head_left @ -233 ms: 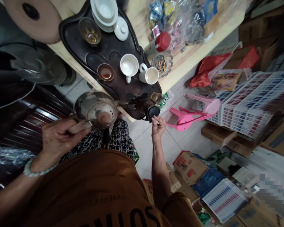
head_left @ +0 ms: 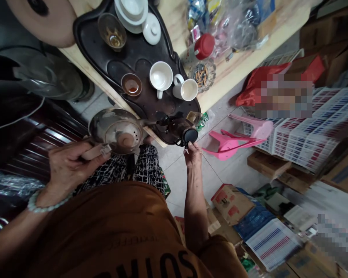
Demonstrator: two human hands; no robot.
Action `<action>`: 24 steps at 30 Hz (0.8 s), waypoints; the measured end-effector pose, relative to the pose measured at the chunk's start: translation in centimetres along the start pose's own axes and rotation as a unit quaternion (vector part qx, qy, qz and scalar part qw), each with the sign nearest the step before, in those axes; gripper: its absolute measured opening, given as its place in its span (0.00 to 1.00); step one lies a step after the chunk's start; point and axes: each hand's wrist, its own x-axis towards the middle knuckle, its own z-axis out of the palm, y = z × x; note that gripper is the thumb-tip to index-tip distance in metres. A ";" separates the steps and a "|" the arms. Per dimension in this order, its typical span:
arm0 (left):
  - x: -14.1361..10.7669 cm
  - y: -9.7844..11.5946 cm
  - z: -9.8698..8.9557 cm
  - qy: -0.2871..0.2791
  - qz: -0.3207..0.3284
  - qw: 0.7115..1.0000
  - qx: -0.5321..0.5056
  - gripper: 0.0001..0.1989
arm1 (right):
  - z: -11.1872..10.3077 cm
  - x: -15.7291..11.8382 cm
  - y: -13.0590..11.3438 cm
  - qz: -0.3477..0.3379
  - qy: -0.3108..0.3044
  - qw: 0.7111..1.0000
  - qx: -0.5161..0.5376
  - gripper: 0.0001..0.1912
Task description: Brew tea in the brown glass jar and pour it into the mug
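Since the metal kettle (head_left: 110,125) was judged rigid, fairly heavy and maybe hot, its handle (head_left: 93,151) was favoured for holding; it was gripped there, fingers wrapped, by the left hand (head_left: 65,166), just off the worktop (head_left: 232,69) near its corner. The dark pot (head_left: 175,129), likely fragile, was touched near its black lid (head_left: 190,135) by the right hand (head_left: 193,154), fingers bunched; firm grip couldn't be told.

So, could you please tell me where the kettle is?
In the head view, the kettle is left of centre, in the left hand, by the dark tray.
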 end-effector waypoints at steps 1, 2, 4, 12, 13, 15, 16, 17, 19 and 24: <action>0.1 0.1 -0.1 -0.016 0.024 0.999 -0.014 0.29 | 0.1 0.0 0.0 0.020 -0.006 1.000 0.017 0.18; 0.1 0.2 -0.1 -0.026 0.042 0.998 -0.024 0.28 | 0.2 0.0 -0.1 0.035 -0.012 0.999 0.032 0.18; 0.3 0.4 0.0 -0.024 0.061 0.998 -0.026 0.27 | 0.4 0.0 -0.4 0.052 -0.021 0.997 0.053 0.19; 0.2 0.5 0.8 0.017 0.095 0.995 -0.028 0.22 | 0.5 -0.4 -1.3 0.058 -0.039 0.996 0.061 0.24; 0.2 0.6 0.9 0.021 0.100 0.994 -0.027 0.22 | 0.5 -0.4 -1.3 0.055 -0.041 0.996 0.059 0.25; 0.2 0.7 1.0 0.017 0.101 0.994 -0.032 0.25 | 0.4 -0.4 -1.3 0.051 -0.046 0.996 0.053 0.26; 0.1 0.7 1.0 0.012 0.096 0.995 -0.034 0.28 | 0.4 -0.3 -1.3 0.050 -0.048 0.996 0.049 0.27; 0.1 0.7 1.0 0.007 0.090 0.995 -0.034 0.29 | 0.4 -0.3 -1.2 0.048 -0.051 0.997 0.044 0.27; 0.0 0.7 1.1 0.002 0.078 0.997 -0.030 0.30 | 0.3 -0.2 -1.2 0.046 -0.053 0.997 0.035 0.28; 0.0 0.7 1.2 -0.016 0.077 0.996 -0.030 0.30 | 0.0 -0.1 -1.1 0.044 -0.047 0.998 0.026 0.33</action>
